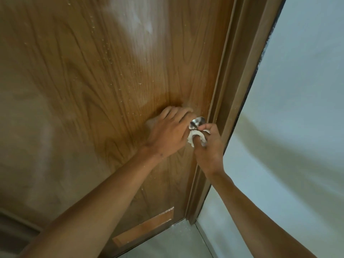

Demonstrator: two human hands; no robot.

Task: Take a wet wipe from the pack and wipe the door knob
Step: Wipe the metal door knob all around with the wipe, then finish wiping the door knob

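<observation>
2 bare forearms reaching up and forward from the bottom edge, converging on the knob. Right hand [208, 149] raised with wrist bent, back of the hand toward the camera, fingers [212, 128] curled and clamped on a crumpled white wet wipe [195, 135], pressing it against the underside of the door knob [197, 122]. Left hand [168, 131] laid palm-down just beside the knob on its left, fingers [174, 111] close together and bent, their tips against the door [93, 81]; whether gripping part of the knob or only braced on the wood, cannot tell. Silver knob showing only between the 2 hands, near the door's right edge. Beyond, wood-grain door panel with pale smears and specks, brown door frame [242, 81] to the right, then a light wall [297, 108]. Low down, pale floor [176, 243] at the door's foot
</observation>
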